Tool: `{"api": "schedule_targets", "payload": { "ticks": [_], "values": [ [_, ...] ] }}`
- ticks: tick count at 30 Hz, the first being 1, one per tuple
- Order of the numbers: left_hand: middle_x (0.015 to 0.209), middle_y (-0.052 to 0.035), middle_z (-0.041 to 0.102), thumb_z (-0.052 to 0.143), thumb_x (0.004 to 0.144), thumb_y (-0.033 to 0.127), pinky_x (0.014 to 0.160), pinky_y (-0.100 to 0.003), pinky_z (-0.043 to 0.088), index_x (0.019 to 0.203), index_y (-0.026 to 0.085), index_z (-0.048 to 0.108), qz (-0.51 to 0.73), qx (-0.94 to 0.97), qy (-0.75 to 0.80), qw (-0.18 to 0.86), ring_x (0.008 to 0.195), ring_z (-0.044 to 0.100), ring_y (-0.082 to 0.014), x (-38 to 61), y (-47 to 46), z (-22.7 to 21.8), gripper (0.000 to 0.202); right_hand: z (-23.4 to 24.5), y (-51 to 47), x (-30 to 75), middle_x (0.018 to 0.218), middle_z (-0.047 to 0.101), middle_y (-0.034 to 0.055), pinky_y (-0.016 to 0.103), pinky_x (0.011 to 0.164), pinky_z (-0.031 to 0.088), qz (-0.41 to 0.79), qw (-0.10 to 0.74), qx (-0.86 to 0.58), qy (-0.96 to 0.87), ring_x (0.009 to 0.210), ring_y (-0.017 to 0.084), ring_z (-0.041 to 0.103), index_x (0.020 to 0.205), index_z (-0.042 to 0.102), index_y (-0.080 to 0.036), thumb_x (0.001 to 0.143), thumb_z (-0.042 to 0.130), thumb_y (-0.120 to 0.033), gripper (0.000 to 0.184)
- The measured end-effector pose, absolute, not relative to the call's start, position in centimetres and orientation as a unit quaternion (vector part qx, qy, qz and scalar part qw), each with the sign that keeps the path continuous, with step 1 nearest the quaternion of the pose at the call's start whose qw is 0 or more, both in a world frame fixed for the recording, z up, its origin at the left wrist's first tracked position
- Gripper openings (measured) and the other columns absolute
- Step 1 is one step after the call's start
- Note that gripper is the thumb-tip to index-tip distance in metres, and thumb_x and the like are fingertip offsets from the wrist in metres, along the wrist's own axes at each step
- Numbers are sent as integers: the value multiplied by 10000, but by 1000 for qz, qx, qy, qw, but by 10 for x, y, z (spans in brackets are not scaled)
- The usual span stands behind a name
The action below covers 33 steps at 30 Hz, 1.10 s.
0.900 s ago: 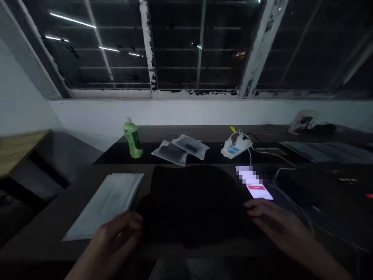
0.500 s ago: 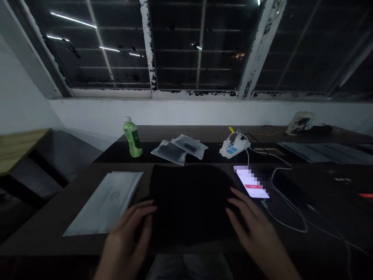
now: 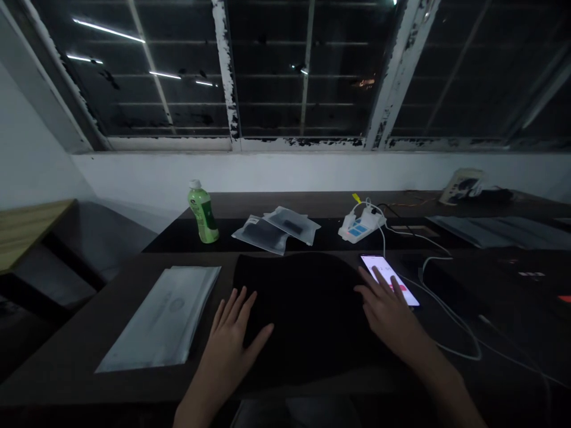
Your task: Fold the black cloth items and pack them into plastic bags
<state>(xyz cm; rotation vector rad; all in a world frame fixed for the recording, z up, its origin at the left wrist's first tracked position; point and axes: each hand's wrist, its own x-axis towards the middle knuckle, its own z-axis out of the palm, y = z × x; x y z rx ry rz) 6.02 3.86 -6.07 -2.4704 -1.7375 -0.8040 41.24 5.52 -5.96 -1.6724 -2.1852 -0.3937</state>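
A black cloth (image 3: 303,309) lies flat on the dark table (image 3: 89,333) in front of me. My left hand (image 3: 234,336) rests open on the cloth's left part, fingers spread flat. My right hand (image 3: 388,306) lies open at the cloth's right edge, its fingertips over the lit screen of a phone (image 3: 392,279) that lies just right of the cloth. A white cable (image 3: 450,321) runs from the phone across the table.
A stack of clear plastic bags (image 3: 165,315) lies left of the cloth. Farther back stand a green bottle (image 3: 202,212), two bagged dark items (image 3: 276,229) and a white power strip (image 3: 360,224) with cables. Windows sit behind the wall ledge.
Both hands moved forward onto the cloth and flattened out. My right hand's fingers reached over the phone screen. The cloth now lies smoother.
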Motion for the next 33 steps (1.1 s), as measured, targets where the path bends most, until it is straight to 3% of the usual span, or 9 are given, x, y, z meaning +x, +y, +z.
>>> {"api": "schedule_targets", "payload": {
  "ticks": [3, 5, 7, 10, 16, 20, 23, 26, 33],
  "values": [
    [1431, -106, 539, 501, 942, 481, 1117, -576, 360, 1351, 228, 519, -303, -768, -563, -23, 1406, 386, -313, 59, 39, -50, 481, -28, 63, 424, 1373, 563, 153, 534, 1058, 371, -38, 176, -580, -795, 1341, 352, 435, 867, 628, -182, 843, 479, -188, 151],
    [1380, -99, 583, 495, 943, 478, 1104, -560, 388, 1292, 228, 567, -335, -748, -572, -46, 1379, 428, -313, 55, 39, -41, 435, 0, 67, 417, 1064, 701, 92, 415, 848, 499, 75, 156, -579, -796, 1001, 267, 651, 889, 588, -213, 849, 504, -248, 100],
    [1333, -88, 614, 475, 954, 466, 1095, -520, 414, 1233, 231, 606, -359, -728, -579, -80, 1341, 478, -297, 49, 38, -34, 388, 26, 69, 399, 839, 695, 17, 344, 690, 475, 143, 147, -580, -788, 728, 207, 641, 893, 558, -235, 857, 519, -293, 78],
    [1282, -58, 638, 424, 981, 444, 1096, -453, 423, 1204, 249, 621, -392, -692, -588, -147, 1273, 542, -250, 42, 35, -28, 355, 48, 68, 354, 870, 688, 1, 288, 625, 414, 175, 212, -571, -774, 644, 156, 598, 960, 547, -243, 832, 539, -229, 129],
    [1264, -46, 629, 355, 1010, 431, 1126, -429, 372, 1169, 245, 626, -455, -643, -581, -204, 1245, 542, -220, 43, 28, -32, 365, 31, 58, 285, 908, 692, 23, 282, 671, 461, 359, 319, -505, -717, 778, 172, 666, 1186, 502, -251, 977, 395, -371, 263],
    [1259, -68, 618, 409, 997, 418, 1117, -445, 373, 1144, 232, 627, -464, -648, -571, -198, 1240, 537, -236, 43, 24, -37, 323, 6, 34, 295, 847, 671, 24, 315, 672, 453, 259, 344, -592, -681, 750, 192, 655, 1022, 570, -247, 987, 351, -364, 251],
    [1237, -71, 622, 444, 986, 409, 1090, -446, 398, 1092, 231, 645, -460, -655, -568, -192, 1216, 551, -245, 43, 23, -39, 288, -12, 11, 310, 833, 657, 48, 360, 699, 453, 166, 328, -695, -618, 786, 236, 643, 843, 577, -241, 959, 407, -469, 307],
    [1234, -67, 624, 438, 991, 401, 1073, -437, 413, 1071, 237, 653, -462, -653, -566, -198, 1201, 561, -239, 43, 23, -40, 282, -29, -4, 313, 818, 654, 73, 382, 693, 471, 177, 288, -730, -594, 780, 261, 641, 782, 575, -238, 913, 455, -579, 384],
    [1173, -64, 645, 450, 982, 379, 1059, -422, 416, 1000, 221, 658, -505, -628, -576, -141, 1173, 578, -235, 39, 20, -42, 262, -32, 6, 301, 755, 629, 50, 348, 658, 466, 133, 316, -675, -653, 721, 239, 633, 745, 453, -256, 932, 395, -408, 247]
  ]
}}
